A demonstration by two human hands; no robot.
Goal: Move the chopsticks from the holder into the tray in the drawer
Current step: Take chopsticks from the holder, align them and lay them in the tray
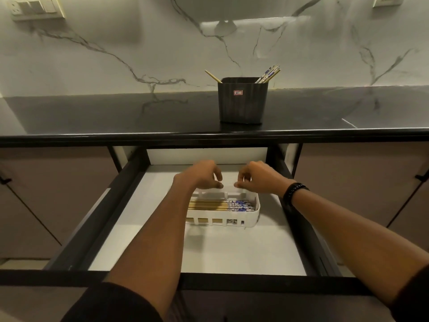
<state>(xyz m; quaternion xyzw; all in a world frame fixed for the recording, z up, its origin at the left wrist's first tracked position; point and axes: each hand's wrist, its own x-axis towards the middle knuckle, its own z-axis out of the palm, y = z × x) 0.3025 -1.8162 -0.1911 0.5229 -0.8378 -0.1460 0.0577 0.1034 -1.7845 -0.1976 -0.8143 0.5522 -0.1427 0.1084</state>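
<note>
Inside the open drawer [209, 249], a row of chopsticks [222, 204] lies flat along the near side of a white slotted tray [232, 216], their blue-patterned ends toward the right. The left ends of the chopsticks and the tray's left side are hidden behind the person's left forearm. Both hands hover at the tray's far edge: the left hand [202, 174] and the right hand [260, 177] have fingers curled downward, tips close together. Blur there makes it impossible to tell whether either one grips the rim, holds something, or holds nothing. A dark beaded bracelet [296, 190] circles the right wrist. On the black countertop [116, 112] above, near its front edge, stands the dark holder [242, 101] with a small label. A bunch [269, 74] of patterned sticks leans from its right corner and a single stick [213, 76] from its left; their lower parts are out of sight inside.
</note>
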